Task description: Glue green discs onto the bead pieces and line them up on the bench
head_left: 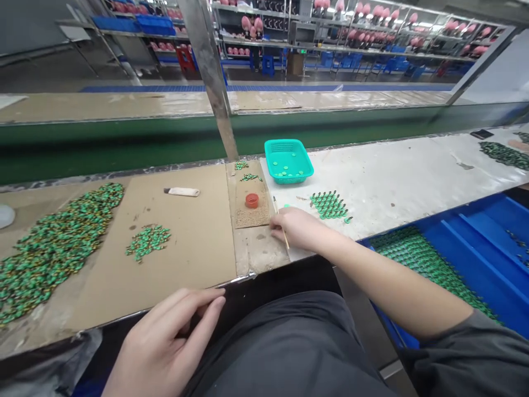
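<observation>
My right hand rests low over the white sheet near the cardboard's edge, fingers closed around a thin brush with a dark tip pointing away from me. A small green disc shows just behind its knuckles, partly hidden. To its right stand rows of small green pieces with dark tops. Left of the brush, an open red cap sits on a cardboard piece. My left hand hovers by the table's front edge, thumb and index tips pinched together; whatever may be between them is too small to make out.
A turquoise basket holds several green discs. Small green-and-dark parts form a large heap and a smaller pile at left. A wrapped-handle tool lies behind that pile. Blue trays sit lower right; a metal post rises behind.
</observation>
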`<state>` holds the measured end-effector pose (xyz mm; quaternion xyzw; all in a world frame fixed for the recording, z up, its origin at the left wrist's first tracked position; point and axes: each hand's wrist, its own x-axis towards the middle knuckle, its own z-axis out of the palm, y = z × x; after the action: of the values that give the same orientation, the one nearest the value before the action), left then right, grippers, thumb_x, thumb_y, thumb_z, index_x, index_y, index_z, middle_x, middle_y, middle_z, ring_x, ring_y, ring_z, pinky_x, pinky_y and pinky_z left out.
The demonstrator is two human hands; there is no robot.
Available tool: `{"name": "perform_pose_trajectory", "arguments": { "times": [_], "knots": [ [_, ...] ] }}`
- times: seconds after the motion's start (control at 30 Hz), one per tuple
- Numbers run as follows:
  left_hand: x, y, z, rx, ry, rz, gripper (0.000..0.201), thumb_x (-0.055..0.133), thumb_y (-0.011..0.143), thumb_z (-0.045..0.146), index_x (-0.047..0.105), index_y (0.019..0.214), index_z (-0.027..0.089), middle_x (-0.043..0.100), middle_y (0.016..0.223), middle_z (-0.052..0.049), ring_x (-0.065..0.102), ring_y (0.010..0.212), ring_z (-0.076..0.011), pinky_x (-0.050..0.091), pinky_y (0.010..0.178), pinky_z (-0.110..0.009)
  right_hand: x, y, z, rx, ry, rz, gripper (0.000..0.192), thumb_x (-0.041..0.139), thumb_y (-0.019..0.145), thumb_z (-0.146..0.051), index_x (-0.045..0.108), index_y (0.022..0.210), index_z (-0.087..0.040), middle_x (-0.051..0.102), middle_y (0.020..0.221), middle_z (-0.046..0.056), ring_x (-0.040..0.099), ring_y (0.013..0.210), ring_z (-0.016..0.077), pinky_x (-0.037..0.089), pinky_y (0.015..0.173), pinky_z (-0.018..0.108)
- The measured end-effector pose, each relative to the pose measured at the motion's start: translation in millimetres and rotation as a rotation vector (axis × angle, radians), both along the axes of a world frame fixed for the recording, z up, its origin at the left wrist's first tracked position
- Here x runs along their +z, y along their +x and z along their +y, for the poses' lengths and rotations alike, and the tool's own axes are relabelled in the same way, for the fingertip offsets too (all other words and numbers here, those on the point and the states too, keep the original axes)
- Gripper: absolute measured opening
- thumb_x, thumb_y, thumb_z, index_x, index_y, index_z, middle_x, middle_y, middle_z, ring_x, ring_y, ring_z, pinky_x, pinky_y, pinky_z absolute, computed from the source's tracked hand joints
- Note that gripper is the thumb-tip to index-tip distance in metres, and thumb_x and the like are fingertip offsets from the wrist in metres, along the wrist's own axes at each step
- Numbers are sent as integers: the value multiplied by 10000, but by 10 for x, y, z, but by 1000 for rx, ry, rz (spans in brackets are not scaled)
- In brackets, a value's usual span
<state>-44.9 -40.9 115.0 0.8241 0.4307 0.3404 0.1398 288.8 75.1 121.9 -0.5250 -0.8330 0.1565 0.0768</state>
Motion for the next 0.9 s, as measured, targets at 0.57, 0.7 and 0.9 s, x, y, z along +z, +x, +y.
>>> {"name": "perform_pose_trajectory", "arguments": {
  "times": [0.57, 0.7, 0.9],
  "knots": [
    [-429, 819, 1050, -204, 58, 160, 209, 672, 1232, 384, 853, 1192, 287, 832, 1081, -16, 774, 964, -232, 610, 877, -413, -203, 156, -695, -390, 267, 814, 200, 699, 1232, -295, 851, 1362, -286, 898, 1163, 58, 867, 1098, 248, 714, 1062, 453],
    [-377, 630, 1078, -188, 65, 164, 208, 640, 1255, 368, 807, 1342, 279, 865, 1235, -41, 810, 1114, -243, 618, 992, -420, -296, 61, -563, -358, 290, 813, 256, 610, 1264, -225, 811, 1413, -277, 920, 1150, 50, 886, 1033, 214, 730, 970, 393],
    [-392, 347, 1168, -128, 215, 312, 401, 560, 1273, 406, 749, 1567, 209, 861, 1553, -142, 799, 1485, -373, 456, 1417, -606, -340, -76, -288, -186, 383, 483, 164, 672, 1197, -154, 771, 1286, -250, 916, 1164, 102, 861, 1086, 297, 721, 983, 481]
  ]
}}
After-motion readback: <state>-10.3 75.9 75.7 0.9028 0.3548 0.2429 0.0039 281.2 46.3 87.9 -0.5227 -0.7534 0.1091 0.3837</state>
